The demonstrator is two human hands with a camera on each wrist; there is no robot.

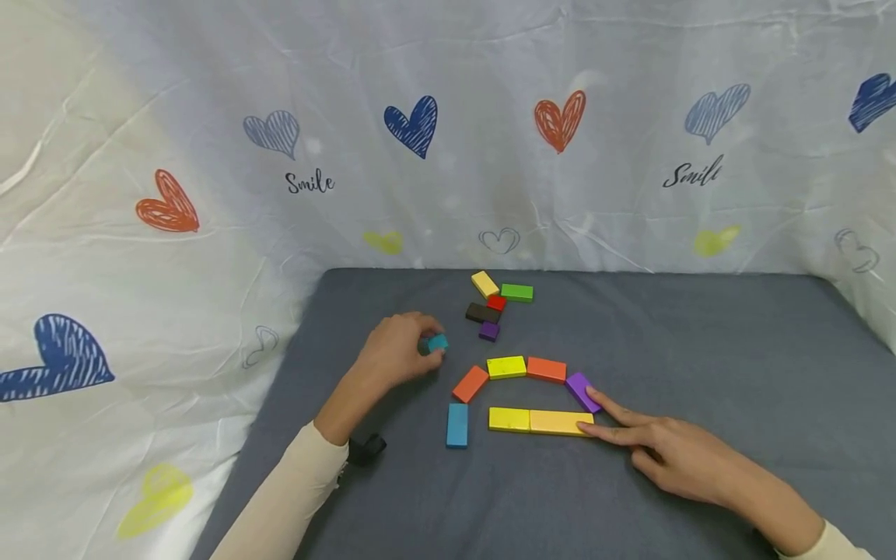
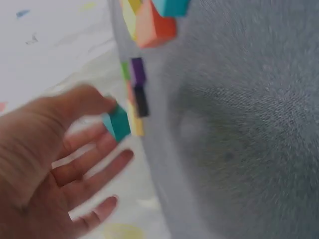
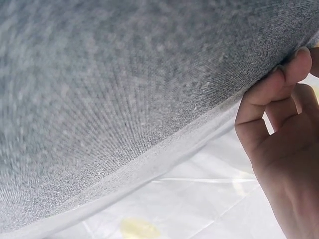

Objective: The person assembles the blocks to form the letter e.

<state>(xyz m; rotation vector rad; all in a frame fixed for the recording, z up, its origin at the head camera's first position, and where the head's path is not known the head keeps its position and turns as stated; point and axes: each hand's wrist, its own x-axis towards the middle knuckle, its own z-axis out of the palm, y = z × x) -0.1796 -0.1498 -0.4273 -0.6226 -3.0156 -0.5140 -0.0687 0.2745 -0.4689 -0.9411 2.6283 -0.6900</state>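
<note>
My left hand (image 1: 400,346) pinches a small teal block (image 1: 438,343) between thumb and fingers, left of the block layout. The left wrist view shows the same teal block (image 2: 117,123) at the thumb tip. My right hand (image 1: 672,451) reaches in from the right, one fingertip at the purple block (image 1: 582,392) and another on the right end of the pale orange block (image 1: 556,422). A yellow block (image 1: 509,419) adjoins that one in a row. Above them, an orange block (image 1: 470,384), a yellow block (image 1: 506,367) and an orange block (image 1: 546,369) form an arch with the purple one.
A blue block (image 1: 457,425) lies upright-on below the arch's left end. Farther back sit loose blocks: pale yellow (image 1: 484,285), green (image 1: 517,293), red (image 1: 496,302), black (image 1: 483,313) and dark purple (image 1: 489,331). A white heart-printed sheet (image 1: 476,202) hangs behind the grey cloth (image 1: 735,350).
</note>
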